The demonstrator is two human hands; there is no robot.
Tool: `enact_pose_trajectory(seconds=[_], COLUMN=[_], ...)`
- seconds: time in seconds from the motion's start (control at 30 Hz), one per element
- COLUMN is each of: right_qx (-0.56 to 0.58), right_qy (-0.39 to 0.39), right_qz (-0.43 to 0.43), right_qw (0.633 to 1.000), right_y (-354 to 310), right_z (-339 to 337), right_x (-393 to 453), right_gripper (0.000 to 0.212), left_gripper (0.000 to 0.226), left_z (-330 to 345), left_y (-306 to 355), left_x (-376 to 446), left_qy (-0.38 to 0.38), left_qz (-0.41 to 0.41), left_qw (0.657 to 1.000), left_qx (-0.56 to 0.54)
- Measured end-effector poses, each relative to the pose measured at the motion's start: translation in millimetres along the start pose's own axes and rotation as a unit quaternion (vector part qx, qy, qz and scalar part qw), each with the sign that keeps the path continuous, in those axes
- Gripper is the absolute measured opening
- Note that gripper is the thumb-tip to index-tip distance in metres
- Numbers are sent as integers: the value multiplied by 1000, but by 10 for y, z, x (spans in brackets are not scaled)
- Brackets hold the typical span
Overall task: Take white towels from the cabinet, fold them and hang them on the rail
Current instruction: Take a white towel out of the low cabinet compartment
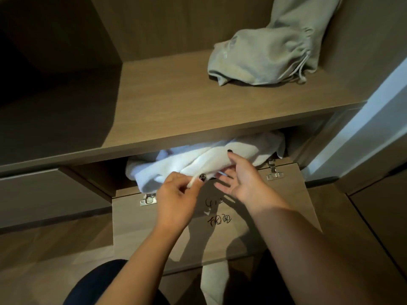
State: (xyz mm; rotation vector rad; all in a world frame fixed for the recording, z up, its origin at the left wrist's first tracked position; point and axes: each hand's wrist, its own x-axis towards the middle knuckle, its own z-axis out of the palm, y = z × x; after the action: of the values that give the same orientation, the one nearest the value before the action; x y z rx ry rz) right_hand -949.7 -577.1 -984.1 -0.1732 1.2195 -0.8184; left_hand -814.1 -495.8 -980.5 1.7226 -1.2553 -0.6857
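A crumpled heap of white towels (pixel 198 161) fills the low cabinet compartment under the shelf. My left hand (pixel 176 199) pinches a towel edge between thumb and fingers at the compartment's front. My right hand (pixel 237 177) lies against the heap from the right, thumb on top of the cloth and fingers spread beneath it. The compartment's flap door (pixel 275 216) hangs open toward me, with black handwriting on its inner face. No rail is in view.
A grey-green garment (pixel 264 56) lies bunched on the wooden shelf (pixel 176 102) above the compartment. Two metal hinges (pixel 148 199) join the flap to the cabinet. A white panel (pixel 374 128) stands at the right. A pale cloth (pixel 215 280) hangs below the flap.
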Motion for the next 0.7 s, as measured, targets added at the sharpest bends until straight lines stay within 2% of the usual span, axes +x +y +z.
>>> enact_pose_trajectory(seconds=[0.07, 0.13, 0.2, 0.27, 0.33, 0.37, 0.43, 0.5, 0.53, 0.57, 0.67, 0.7], right_qx=[62, 90, 52, -24, -126, -176, -296, -424, -473, -505, -577, -600], right_qy=[23, 52, 63, 74, 99, 106, 121, 131, 133, 135, 175, 196], right_qz=[-23, -63, -108, -160, -234, -272, -342, -399, -419, -433, -408, -382], right_qw=[998, 993, 991, 984, 959, 940, 883, 802, 764, 734, 685, 675], right_y=[74, 47, -39, -113, -154, -170, -205, -254, -285, -318, -415, -443], right_z=[18, 11, -9, -48, -114, -140, -206, -253, -290, -330, -496, -558], right_x=[-55, -116, -201, -271, -313, -335, -372, -488, -539, -574, -590, -586], right_gripper=[33, 41, 36, 25, 9, 6, 30, 45, 48, 50, 50, 45], left_gripper=[40, 36, 29, 18, 6, 14, 43, 63, 66, 61, 12, 11], left_z=[-30, -47, -40, -6, 15, 23, 51, 124, 180, 238, 337, 346], left_y=[37, 34, 27, 2, -40, -69, -166, -239, -263, -283, -232, -194], left_x=[-76, -98, -72, -16, 58, 86, 125, 136, 135, 143, 167, 176], left_qy=[-28, -67, -79, -50, -12, -6, -39, -106, -128, -140, -95, -70], left_qz=[4, 12, 18, 30, 40, 39, 37, 13, 0, -7, 15, 19], left_qw=[999, 997, 995, 997, 999, 999, 998, 988, 981, 976, 977, 983], left_qx=[-26, -43, -59, -56, -35, -17, 38, 113, 145, 168, 190, 170])
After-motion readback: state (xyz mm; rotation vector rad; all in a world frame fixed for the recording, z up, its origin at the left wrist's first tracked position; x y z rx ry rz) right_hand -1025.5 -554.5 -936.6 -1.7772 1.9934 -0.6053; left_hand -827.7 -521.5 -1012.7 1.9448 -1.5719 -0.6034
